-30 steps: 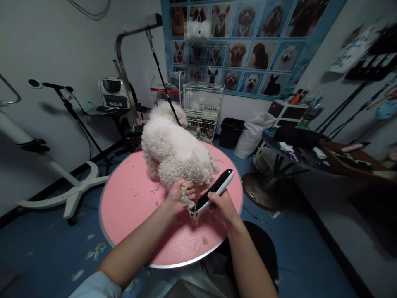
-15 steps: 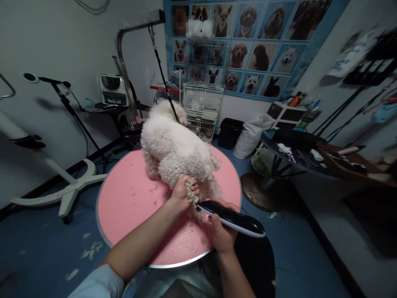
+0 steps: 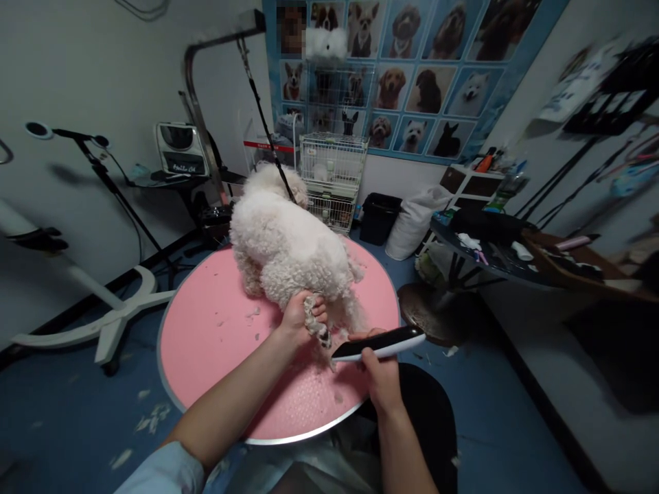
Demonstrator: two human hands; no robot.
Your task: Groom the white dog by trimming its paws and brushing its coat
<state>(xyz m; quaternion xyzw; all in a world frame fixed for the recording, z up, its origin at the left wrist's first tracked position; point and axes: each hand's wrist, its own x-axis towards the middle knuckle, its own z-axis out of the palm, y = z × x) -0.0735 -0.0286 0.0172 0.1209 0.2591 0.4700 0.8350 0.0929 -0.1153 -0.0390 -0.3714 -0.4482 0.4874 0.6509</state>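
A poster [image 3: 396, 89] of dog pictures covered the wall beyond the pink table [image 3: 206, 336]. Left of the table was a white stand [image 3: 121, 319]; right of it, a dark side table [image 3: 456, 240] strewn with small items. The dog [image 3: 303, 237], white and curly, was on the table, past its middle, rump toward the near edge and head toward the far one. Stacked cages [image 3: 334, 161] were behind the table, with a white sack [image 3: 414, 223] and a black bin [image 3: 379, 219] beyond its far right edge. A black strap [image 3: 263, 120] ran down to the dog from above the table. Over the table's near half, the left hand [image 3: 298, 314] was clenched around the dog's hind leg [image 3: 310, 319]. Over the table's right part, the right hand [image 3: 382, 374] grasped the clipper [image 3: 384, 342], its tip near the paw [image 3: 325, 337]; contact could not be told. Hair tufts [image 3: 254, 313] dotted the tabletop.
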